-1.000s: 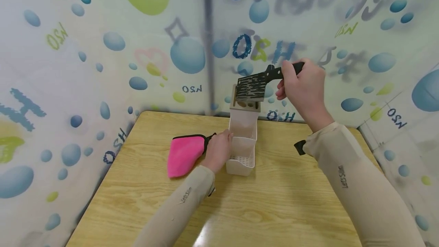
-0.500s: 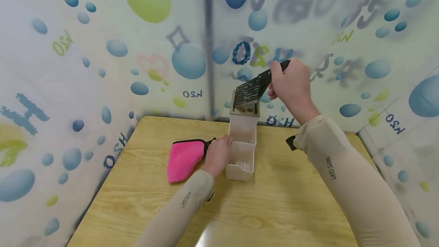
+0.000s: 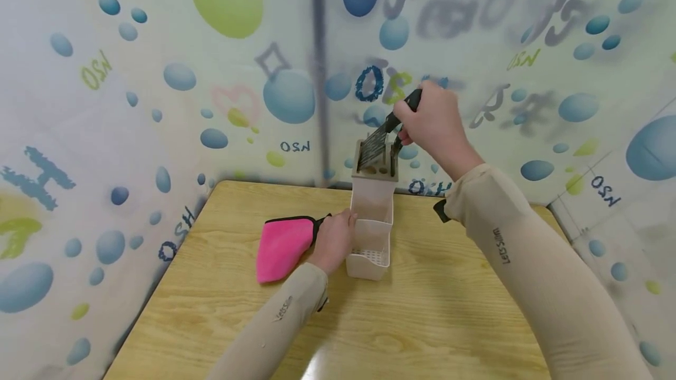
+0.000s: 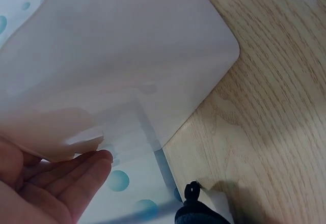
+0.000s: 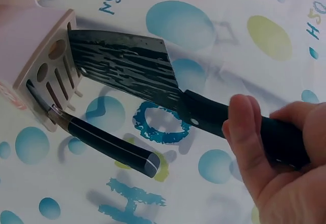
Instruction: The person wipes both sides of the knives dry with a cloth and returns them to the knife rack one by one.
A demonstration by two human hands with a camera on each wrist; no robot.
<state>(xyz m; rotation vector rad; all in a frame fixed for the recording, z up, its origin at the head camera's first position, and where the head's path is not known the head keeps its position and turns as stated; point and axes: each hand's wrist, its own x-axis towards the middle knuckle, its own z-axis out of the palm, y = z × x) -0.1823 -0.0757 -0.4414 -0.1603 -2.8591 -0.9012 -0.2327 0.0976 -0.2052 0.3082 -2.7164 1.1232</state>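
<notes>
My right hand (image 3: 435,119) grips the black handle of a cleaver (image 5: 125,63) with a dark, streaked blade. The blade's end is at a slot in the beige top of a white knife holder (image 3: 372,199), partly inside it. Another knife (image 5: 114,145), black-handled, sits in a slot on the opposite side of that top. My left hand (image 3: 336,236) holds the holder's left side near the middle rim. Close up in the left wrist view, its fingers (image 4: 84,178) lie against the pale wall. The thumb's exact place is hard to make out.
A pink cloth item (image 3: 285,245) with black trim and a black strap lies left of the holder, its strap end beside my left hand. Beneath everything is a wood-grain table (image 3: 449,309). A bubble-patterned wall (image 3: 290,151) rises close behind the holder.
My right hand has moved left and tilted the cleaver steeper. Its blade has gone from above the holder's top down into the slot. My left hand stays on the holder.
</notes>
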